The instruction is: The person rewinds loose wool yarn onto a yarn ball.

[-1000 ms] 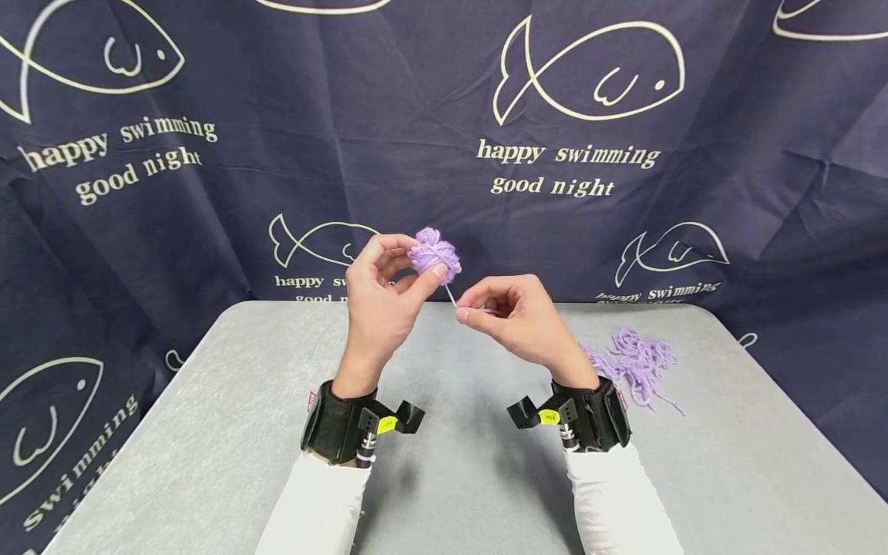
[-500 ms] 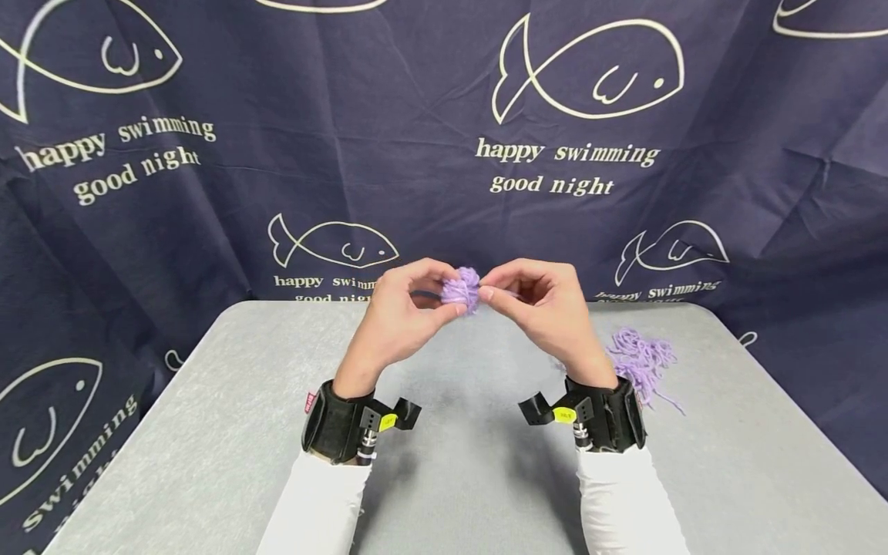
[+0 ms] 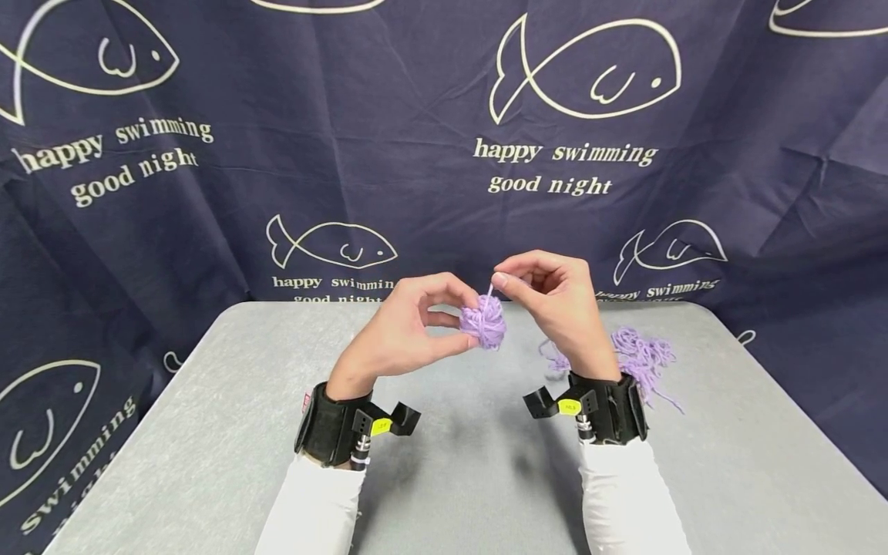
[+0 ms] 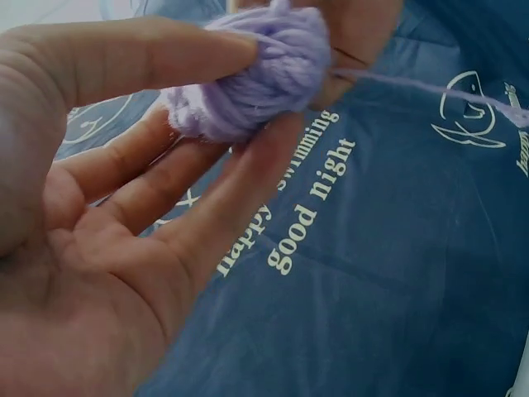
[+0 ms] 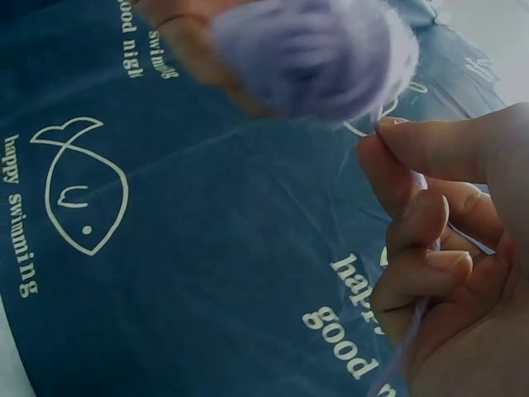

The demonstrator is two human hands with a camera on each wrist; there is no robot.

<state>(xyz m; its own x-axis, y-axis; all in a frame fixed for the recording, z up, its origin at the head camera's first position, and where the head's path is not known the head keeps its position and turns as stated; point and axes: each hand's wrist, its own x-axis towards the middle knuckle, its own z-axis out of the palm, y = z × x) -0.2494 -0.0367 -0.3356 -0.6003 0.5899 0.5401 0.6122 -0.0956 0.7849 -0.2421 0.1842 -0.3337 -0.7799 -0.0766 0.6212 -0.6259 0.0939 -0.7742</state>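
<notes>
A small ball of purple yarn is held above the table between the thumb and fingers of my left hand. In the left wrist view the thumb presses on one side of the yarn ball, with fingertips under it. My right hand pinches a yarn strand between thumb and forefinger, up and to the right of the ball. The right wrist view shows this strand running on through the curled fingers of the right hand and out below.
A loose, tangled heap of purple yarn lies on the grey table at the right, partly behind the right wrist. Behind the table hangs a dark blue cloth with fish drawings and lettering. Each wrist wears a black camera strap.
The left hand has shifted right with the yarn ball, turning and lowering it. The right hand came in to the ball, then moved to its upper right, still pinching the strand.
</notes>
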